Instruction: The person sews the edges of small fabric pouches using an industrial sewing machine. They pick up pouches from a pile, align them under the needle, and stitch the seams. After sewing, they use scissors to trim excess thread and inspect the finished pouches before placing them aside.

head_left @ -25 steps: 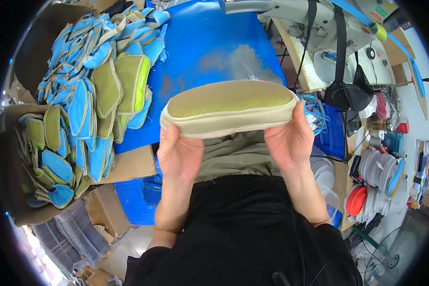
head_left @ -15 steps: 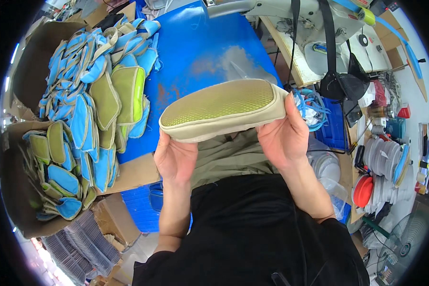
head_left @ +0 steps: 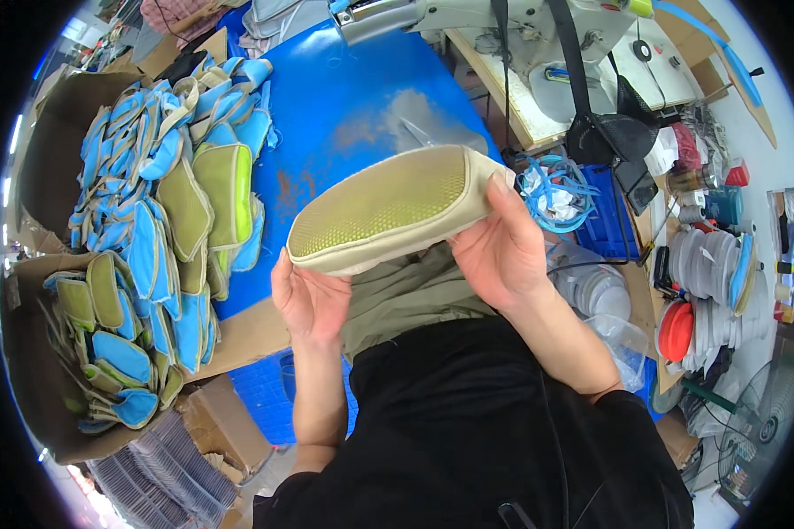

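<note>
Between my two hands is a long, rounded fabric piece (head_left: 379,207) with a green mesh top and a beige side wall; I cannot tell exactly what it is. My left hand (head_left: 313,304) grips its lower left end, thumb at the corner and fingers underneath, partly hidden. At the right end, my right hand (head_left: 503,256) has its thumb pressed on the side and its fingers below. The piece is tilted, right end higher, above my lap and the near edge of the blue tabletop (head_left: 326,97).
Left, cardboard boxes (head_left: 44,423) hold heaps of blue and green edged fabric pieces (head_left: 154,256). A sewing machine (head_left: 468,16) stands at the far right. Blue strips (head_left: 560,189) lie in a tangle beside a blue crate (head_left: 602,212). Rolls of white tape (head_left: 701,264) are stacked further right.
The fabric piece has tilted further, its left end dropping, and it sits slightly more to the left. Both hands still hold it. The whole view has shifted a little.
</note>
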Tool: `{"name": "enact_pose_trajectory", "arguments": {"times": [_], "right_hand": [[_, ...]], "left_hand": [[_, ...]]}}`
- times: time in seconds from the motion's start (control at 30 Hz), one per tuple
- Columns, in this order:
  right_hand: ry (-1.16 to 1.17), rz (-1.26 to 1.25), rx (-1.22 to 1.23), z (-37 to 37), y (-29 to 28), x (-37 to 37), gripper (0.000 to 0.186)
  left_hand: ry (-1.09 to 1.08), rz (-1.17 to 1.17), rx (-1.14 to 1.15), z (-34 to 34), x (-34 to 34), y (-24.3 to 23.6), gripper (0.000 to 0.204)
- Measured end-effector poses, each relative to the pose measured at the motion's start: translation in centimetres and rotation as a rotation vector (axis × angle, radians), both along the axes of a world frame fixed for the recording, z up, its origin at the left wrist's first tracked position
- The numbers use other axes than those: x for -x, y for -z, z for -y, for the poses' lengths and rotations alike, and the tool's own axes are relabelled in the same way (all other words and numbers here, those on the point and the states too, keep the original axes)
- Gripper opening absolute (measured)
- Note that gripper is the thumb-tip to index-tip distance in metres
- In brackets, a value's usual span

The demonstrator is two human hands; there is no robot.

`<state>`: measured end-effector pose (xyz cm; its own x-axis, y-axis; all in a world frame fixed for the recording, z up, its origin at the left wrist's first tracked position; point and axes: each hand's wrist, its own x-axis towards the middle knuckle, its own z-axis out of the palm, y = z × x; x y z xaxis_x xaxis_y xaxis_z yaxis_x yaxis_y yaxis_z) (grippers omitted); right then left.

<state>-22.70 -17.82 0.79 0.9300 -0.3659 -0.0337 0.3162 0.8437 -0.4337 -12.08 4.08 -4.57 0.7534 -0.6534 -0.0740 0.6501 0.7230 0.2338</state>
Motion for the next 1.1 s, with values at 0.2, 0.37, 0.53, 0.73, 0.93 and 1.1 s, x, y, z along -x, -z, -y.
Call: {"name": "enact_pose_trajectory", "arguments": {"times": [0.2, 0.37, 0.53, 0.73, 0.93, 1.1], "right_hand": [[0.003, -0.016, 0.141, -0.8, -1.2, 0.4, 0.037], [-0.006, 0.024, 0.202, -1.8, -1.7, 0.6, 0.04], [-0.019, 0.02, 0.232, -1.9, -1.7, 1.2, 0.049], [0.033, -0.012, 0.191, -2.4, -2.2, 1.6, 0.039], [0.024, -0.014, 0.115, -2.0, -1.8, 2.4, 0.039], [-0.018, -0.004, 0.294, -1.6, -1.2, 3.2, 0.05]], "left_hand": [[-0.019, 0.06, -0.136, -1.3, 0.0, 0.3, 0.044], [0.044, -0.027, 0.082, -1.4, 0.3, 2.4, 0.044], [0.043, -0.05, 0.1, -1.4, 0.9, 2.5, 0.042], [0.046, -0.083, 0.136, -2.4, 1.1, 2.8, 0.047], [0.071, 0.07, -0.088, -2.6, 0.7, 1.8, 0.042], [-0.065, 0.414, -0.816, -0.8, 1.4, 0.3, 0.036]]}}
